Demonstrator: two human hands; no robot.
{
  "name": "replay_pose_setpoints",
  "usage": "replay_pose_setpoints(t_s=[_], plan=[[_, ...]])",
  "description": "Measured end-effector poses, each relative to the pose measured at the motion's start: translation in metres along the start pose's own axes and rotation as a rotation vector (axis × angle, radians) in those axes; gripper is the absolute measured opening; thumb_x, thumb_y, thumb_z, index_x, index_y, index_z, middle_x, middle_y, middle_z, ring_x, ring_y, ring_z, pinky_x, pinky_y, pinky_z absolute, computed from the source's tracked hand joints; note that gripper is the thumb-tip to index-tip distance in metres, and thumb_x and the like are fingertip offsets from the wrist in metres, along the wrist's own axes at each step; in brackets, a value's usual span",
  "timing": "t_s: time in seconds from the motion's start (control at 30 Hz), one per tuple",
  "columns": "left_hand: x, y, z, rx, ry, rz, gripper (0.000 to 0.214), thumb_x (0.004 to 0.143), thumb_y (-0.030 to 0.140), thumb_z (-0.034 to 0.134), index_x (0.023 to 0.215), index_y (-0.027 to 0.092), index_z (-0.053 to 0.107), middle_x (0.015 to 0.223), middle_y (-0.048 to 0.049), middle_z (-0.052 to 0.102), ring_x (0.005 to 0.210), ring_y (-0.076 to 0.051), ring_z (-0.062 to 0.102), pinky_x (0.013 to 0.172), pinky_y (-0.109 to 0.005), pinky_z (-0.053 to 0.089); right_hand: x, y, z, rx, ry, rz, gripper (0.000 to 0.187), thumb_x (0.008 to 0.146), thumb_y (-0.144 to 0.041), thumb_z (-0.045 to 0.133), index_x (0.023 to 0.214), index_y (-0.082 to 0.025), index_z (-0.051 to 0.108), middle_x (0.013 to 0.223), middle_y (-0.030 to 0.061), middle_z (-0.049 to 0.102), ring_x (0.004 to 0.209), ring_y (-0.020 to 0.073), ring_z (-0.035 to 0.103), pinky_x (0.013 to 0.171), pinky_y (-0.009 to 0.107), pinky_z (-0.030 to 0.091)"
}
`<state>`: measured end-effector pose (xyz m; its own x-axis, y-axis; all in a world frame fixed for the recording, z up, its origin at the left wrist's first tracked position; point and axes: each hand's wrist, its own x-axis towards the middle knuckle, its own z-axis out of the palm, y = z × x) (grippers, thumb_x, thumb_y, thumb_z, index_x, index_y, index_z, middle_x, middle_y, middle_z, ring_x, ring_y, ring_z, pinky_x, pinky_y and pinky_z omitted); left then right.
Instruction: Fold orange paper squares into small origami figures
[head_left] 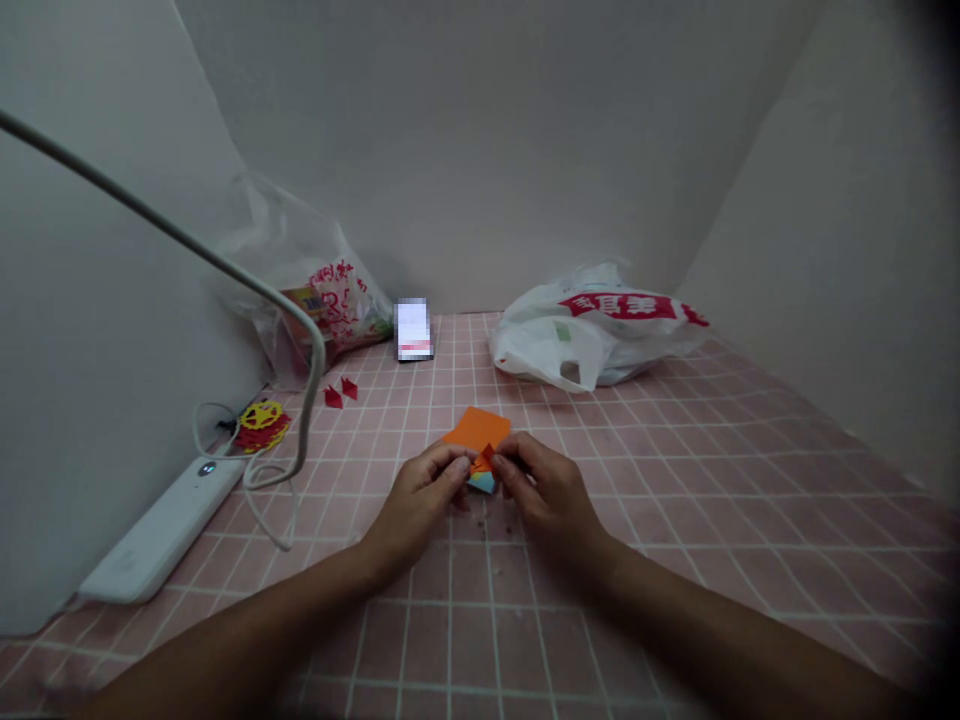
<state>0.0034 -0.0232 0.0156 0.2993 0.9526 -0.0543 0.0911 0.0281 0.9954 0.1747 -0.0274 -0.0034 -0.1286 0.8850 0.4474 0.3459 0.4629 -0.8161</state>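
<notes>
Between my two hands is a small folded piece of orange paper (pixel 487 455), pinched from both sides. My left hand (pixel 427 490) grips its left edge with thumb and forefinger. On the other side my right hand (pixel 546 492) holds it the same way; fingertips partly cover the folds. Just beyond lies a flat orange paper sheet (pixel 477 426) on the pink tiled surface. A light blue piece (pixel 482 482) shows below the folded paper, mostly hidden by the fingers.
Two small red folded papers (pixel 333 397) lie left of centre, near yellow and red cut-out pieces (pixel 261 425). A white power strip (pixel 161 530) with a cable (pixel 187 245) runs along the left wall. Behind stand a lit phone (pixel 414 330), a filled clear bag (pixel 330 300) and a white plastic bag (pixel 600 335).
</notes>
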Motion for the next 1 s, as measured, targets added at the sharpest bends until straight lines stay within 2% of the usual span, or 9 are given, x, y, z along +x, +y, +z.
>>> replay_pose_setpoints(t_s=[0.13,0.27,0.47,0.73,1.0], plan=[[0.0016,-0.0041,0.0019,-0.196,-0.005,-0.125,0.021,0.084,0.037,0.062,0.087,0.016,0.064,0.07,0.0018,0.057,0.061,-0.01,0.052,0.062,-0.024,0.043,-0.0013,-0.0017,0.0004,-0.082,0.007,-0.115,0.015,0.094,-0.016,0.049,0.082,-0.018,0.056,0.074,0.0021,0.058,0.067,0.0154,0.054,0.063,0.027,0.04],[0.0019,-0.0033,0.0027,-0.326,-0.024,-0.19,0.025,0.079,0.04,0.069,0.08,0.016,0.061,0.067,0.0025,0.057,0.06,-0.01,0.052,0.061,-0.024,0.044,-0.0004,-0.0012,0.0008,-0.074,0.007,-0.077,0.014,0.094,-0.018,0.049,0.082,-0.017,0.057,0.073,0.0026,0.059,0.065,0.0158,0.055,0.062,0.027,0.041],[0.002,-0.0014,0.0017,-0.37,-0.041,-0.198,0.026,0.078,0.04,0.072,0.079,0.016,0.061,0.067,0.0025,0.058,0.06,-0.01,0.052,0.061,-0.023,0.043,0.0001,0.0005,-0.0003,-0.056,0.006,-0.012,0.014,0.094,-0.019,0.051,0.082,-0.017,0.057,0.071,0.0019,0.058,0.063,0.0154,0.055,0.06,0.027,0.04],[0.0036,-0.0025,0.0015,-0.403,-0.04,-0.248,0.027,0.073,0.037,0.078,0.082,0.014,0.066,0.069,0.0017,0.059,0.058,-0.008,0.05,0.059,-0.021,0.041,-0.001,-0.0003,0.0009,-0.152,0.025,-0.184,0.015,0.094,-0.013,0.049,0.082,-0.018,0.055,0.074,0.0022,0.058,0.067,0.0153,0.055,0.063,0.026,0.041],[0.0045,-0.0041,-0.0006,-0.556,-0.115,-0.297,0.021,0.076,0.03,0.078,0.084,0.012,0.069,0.07,-0.0004,0.06,0.059,-0.007,0.051,0.057,-0.02,0.043,-0.0028,-0.0014,0.0007,-0.151,0.038,-0.2,0.015,0.094,-0.011,0.05,0.082,-0.018,0.054,0.074,0.002,0.059,0.067,0.0152,0.055,0.063,0.026,0.041]])
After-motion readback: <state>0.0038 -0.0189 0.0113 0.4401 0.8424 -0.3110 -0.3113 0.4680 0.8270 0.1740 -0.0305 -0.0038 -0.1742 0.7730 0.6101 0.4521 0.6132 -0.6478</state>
